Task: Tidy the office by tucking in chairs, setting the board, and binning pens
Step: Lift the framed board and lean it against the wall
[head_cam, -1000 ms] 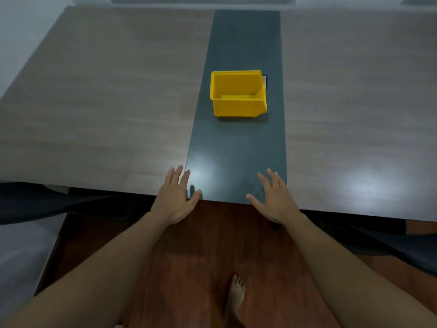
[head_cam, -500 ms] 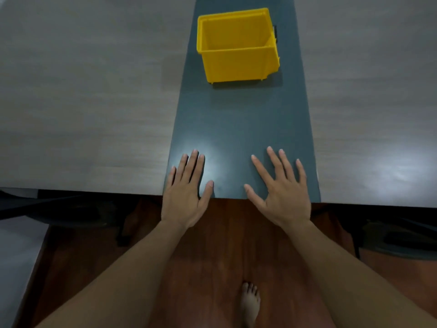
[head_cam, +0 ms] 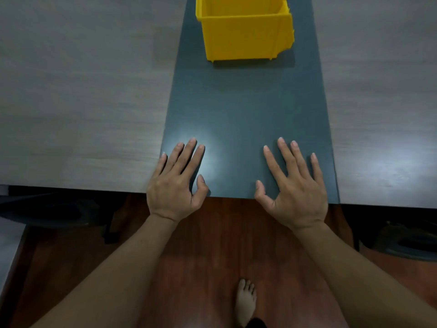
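yellow bin (head_cam: 246,31) beyond flat hands, chairs (head_cam: 402,235) tucked under table (head_cam: 82,102)

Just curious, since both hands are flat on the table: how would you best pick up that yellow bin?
Probably by the yellow bin at its top rim, with the left hand and right hand coming from either side. It stands upright with an open top, and its plain, slightly tapering walls offer no handle.
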Tool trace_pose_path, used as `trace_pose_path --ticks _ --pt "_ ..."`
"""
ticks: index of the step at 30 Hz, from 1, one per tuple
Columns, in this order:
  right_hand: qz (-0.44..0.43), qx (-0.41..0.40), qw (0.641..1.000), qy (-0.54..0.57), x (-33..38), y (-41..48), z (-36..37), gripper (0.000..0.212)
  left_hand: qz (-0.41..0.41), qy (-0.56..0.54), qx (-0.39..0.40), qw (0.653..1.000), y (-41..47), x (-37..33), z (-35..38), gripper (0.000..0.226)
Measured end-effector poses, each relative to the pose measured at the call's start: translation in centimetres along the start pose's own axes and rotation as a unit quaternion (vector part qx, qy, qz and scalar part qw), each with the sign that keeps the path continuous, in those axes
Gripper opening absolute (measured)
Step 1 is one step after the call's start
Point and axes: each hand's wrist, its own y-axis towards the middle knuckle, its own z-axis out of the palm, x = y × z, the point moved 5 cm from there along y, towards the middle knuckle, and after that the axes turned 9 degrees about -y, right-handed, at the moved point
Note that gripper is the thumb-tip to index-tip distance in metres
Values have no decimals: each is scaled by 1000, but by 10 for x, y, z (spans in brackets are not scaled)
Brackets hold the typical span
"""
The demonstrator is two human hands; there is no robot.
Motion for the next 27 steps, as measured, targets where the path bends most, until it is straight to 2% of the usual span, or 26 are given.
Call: trace_pose_path --ticks 16,27 --pt "-4 -4 1000 -17 0 22 10 74 0 -2 -30 1000 18 8 9 70" --pt "2 3 1000 -13 -6 49 20 74 -2 5 -22 1000 47 13 17 71"
